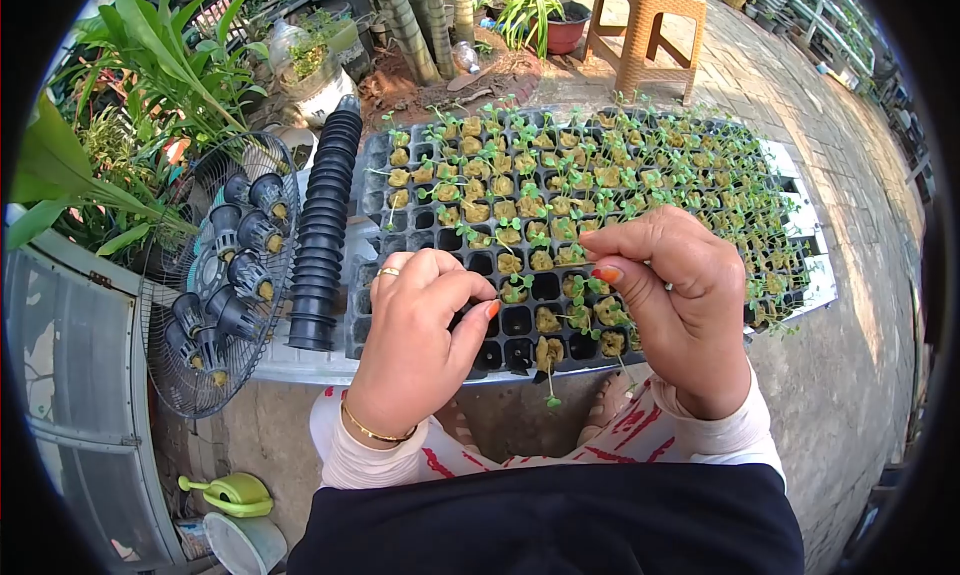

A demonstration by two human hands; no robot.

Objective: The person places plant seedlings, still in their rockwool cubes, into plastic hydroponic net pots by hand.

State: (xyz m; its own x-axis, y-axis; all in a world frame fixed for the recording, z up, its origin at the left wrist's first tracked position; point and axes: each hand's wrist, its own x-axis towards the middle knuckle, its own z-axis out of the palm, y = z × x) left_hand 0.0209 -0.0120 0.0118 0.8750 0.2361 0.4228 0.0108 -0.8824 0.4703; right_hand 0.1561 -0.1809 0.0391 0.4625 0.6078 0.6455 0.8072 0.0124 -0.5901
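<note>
A large black seedling tray [372, 197] holds several brownish sponge-like plugs with small green seedlings [590, 175]. My right hand [690, 295] is above its near right part, thumb and forefinger pinched on a thin pale stick [568, 266] that points left. Over the near left part of the tray, my left hand [420, 320] has its fingers curled and its thumb and forefinger tips close together. Right by those tips is a seedling [515, 288]; whether they grip anything is hidden. One plug [549, 353] at the near edge has its seedling hanging over.
Left of the tray lies a long stack of black net pots [325, 225]. Beside it, a wire basket [165, 360] holds several loose net pots [250, 275]. A watering can [235, 494] and bucket [240, 545] stand lower left. A tan stool [650, 25] stands behind.
</note>
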